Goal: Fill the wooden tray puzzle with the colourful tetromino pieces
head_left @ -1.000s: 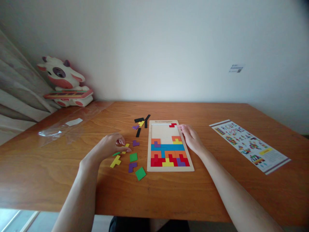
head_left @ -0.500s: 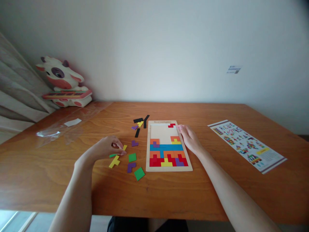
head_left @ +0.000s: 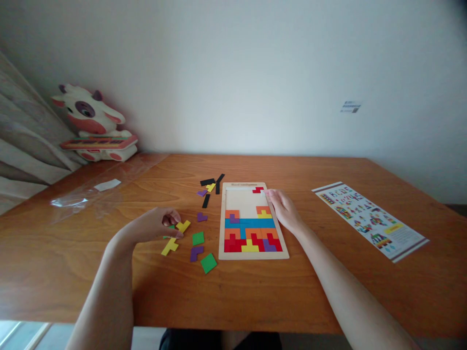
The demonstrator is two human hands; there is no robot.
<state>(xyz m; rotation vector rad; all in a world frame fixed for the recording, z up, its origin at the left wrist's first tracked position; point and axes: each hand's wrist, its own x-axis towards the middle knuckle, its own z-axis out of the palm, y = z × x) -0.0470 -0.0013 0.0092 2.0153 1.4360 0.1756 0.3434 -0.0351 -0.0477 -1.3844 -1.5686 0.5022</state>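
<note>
My left hand (head_left: 160, 224) has its thumb and forefinger closed around the left end of a yellow puzzle piece (head_left: 184, 226), low over the table. A green piece (head_left: 170, 231) is partly hidden behind those fingers, and another yellow piece (head_left: 170, 247) lies just below them. My right hand (head_left: 283, 206) grips the upper right edge of a wooden puzzle board (head_left: 221, 243); some of its fingers are hidden. Coloured pieces fill the board's lower half, and a red piece (head_left: 258, 190) sits at its top right corner.
Between my left hand and the board lie green squares (head_left: 208, 263) and purple pieces (head_left: 196, 253). Black strips (head_left: 206, 201) are scattered farther back. A printed sheet (head_left: 368, 218) lies to the right. Clear plastic wrap (head_left: 87, 199) and a cow toy keyboard (head_left: 98, 143) are at left.
My left hand has drawn slightly left, leaving more of the yellow piece showing. My right hand stays at the board's edge. The whole view has shifted a little.
</note>
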